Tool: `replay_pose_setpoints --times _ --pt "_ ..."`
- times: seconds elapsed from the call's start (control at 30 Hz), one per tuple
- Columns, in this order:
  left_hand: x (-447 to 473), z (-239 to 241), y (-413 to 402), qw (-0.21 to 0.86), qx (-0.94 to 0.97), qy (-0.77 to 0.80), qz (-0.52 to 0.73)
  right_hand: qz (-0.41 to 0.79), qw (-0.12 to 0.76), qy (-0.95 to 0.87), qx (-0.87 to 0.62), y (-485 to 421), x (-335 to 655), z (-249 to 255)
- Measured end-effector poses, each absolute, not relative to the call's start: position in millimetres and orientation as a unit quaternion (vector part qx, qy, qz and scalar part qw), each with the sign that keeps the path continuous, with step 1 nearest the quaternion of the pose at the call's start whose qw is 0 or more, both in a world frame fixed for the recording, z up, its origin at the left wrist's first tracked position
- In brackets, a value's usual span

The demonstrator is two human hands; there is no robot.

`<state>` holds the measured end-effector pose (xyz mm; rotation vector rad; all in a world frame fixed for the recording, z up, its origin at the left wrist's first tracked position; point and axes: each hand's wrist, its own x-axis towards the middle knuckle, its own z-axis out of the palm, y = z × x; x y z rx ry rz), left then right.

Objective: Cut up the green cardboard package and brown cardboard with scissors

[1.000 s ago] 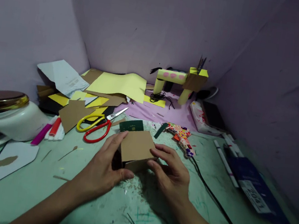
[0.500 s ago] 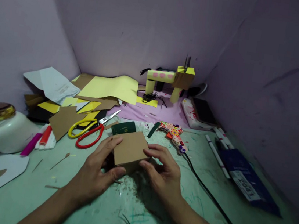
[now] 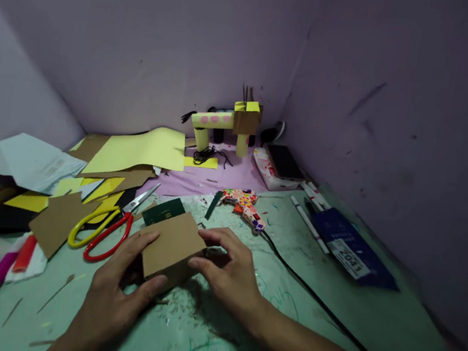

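Note:
Between my two hands, low over the green table, is a small brown cardboard box [image 3: 176,243], tilted a little. My left hand [image 3: 116,287] grips its left side, fingers along the far left edge and thumb at the near corner. On the opposite side, my right hand [image 3: 227,270] holds the box's right edge between thumb and fingers. The underside is hidden. Just behind the box lies a dark green card [image 3: 163,211]. Scissors [image 3: 111,228] with one yellow and one red handle rest to the left, blades spread slightly.
A floral glue gun [image 3: 242,204] with a black cord lies beyond my right hand. At the back stands a yellow paper animal figure [image 3: 219,120]. Paper and cardboard scraps [image 3: 57,220] pile up at left. A blue packet [image 3: 348,247], markers [image 3: 309,224] and a phone [image 3: 284,162] are at right.
The view has turned to the right, so everything sits further left in the picture. Both hands still hold the box, which appears slightly more tilted.

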<state>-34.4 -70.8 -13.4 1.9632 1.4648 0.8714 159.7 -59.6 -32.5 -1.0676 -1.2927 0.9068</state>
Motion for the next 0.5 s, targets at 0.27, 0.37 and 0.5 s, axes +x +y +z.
replay_pose_setpoints --times 0.27,0.37,0.5 --pt "-34.7 -14.0 -70.7 0.265 0.727 0.545 0.322 0.363 0.592 -0.568 -0.442 -59.1 160.9 -33.9" --pt "-35.3 -15.3 -70.9 0.268 0.727 0.542 0.326 0.360 0.588 -0.574 -0.443 -59.5 161.1 -33.8" --pt "-35.4 -16.0 -71.1 0.274 0.726 0.536 0.334 0.363 0.580 -0.578 -0.445 -60.8 161.3 -34.9"
